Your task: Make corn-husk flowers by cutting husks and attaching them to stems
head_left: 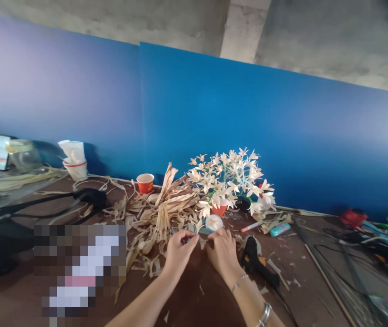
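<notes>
My left hand [179, 247] pinches a small pale husk petal [199, 226] between thumb and fingertips, held upright above the table. Close to it on the right, my right hand [224, 252] has its fingers curled inward and closed. A second pale scrap [202, 243] shows between the hands, by the right thumb; whether that hand grips it is hard to see. Just beyond the fingers is a round whitish thing [214, 222], partly hidden. Behind stands a bunch of cream husk flowers [230, 177] on green stems in an orange-red cup [219, 209].
Dried husks [176, 200] lie heaped left of the flowers. A black glue gun [260, 263] rests beside my right wrist, its cord trailing forward. Further out are a red paper cup [145, 183], a turquoise packet [280, 229], a marker [251, 226] and tangled cables [360, 236].
</notes>
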`<state>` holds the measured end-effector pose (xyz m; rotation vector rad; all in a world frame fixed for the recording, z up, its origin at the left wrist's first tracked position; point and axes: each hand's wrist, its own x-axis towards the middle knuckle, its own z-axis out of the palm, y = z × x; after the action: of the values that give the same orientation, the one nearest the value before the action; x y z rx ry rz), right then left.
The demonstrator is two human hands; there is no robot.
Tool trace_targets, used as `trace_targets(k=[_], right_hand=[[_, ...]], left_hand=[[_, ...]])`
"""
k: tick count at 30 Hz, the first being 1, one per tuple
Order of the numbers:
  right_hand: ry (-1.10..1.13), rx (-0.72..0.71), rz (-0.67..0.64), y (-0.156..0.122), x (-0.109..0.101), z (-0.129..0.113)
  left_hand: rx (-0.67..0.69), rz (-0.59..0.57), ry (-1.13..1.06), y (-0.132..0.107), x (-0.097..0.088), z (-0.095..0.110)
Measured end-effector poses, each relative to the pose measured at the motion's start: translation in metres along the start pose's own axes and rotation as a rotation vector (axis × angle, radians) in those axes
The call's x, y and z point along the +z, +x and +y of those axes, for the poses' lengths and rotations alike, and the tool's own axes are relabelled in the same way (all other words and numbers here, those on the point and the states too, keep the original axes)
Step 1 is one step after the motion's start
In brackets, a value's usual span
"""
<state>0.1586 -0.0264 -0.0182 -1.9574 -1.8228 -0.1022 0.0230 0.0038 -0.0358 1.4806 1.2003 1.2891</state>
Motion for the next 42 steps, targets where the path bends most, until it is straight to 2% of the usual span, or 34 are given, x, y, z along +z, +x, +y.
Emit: trace_targets(k=[8, 14, 19, 25, 30, 42], right_hand=[[0.033, -0.002, 0.050, 0.001, 0.007, -0.001], [0.290, -0.208, 0.235, -0.001, -0.015, 0.001], [0.547, -0.249, 0.290, -0.003, -0.030, 0.000], [0.484, -0.297, 0.262, -0.005, -0.027, -0.003], [0.477, -0.322, 0.247, -0.005, -0.026, -0.002], [0.491, -0.298, 0.237, -0.004, -0.026, -0.001]], left_hand=[[-0.020, -0.027, 0.039, 0.000, 0.000, 0.002], [-0.036, -0.022, 0.032, 0.000, 0.000, 0.000], [-0.065, -0.048, 0.093, 0.001, -0.001, 0.003], [-0.035, -0.066, 0.159, -0.002, -0.002, 0.010], [-0.058, -0.112, 0.056, -0.004, -0.001, 0.015], [-0.074, -0.151, 0.017, -0.004, 0.000, 0.011]])
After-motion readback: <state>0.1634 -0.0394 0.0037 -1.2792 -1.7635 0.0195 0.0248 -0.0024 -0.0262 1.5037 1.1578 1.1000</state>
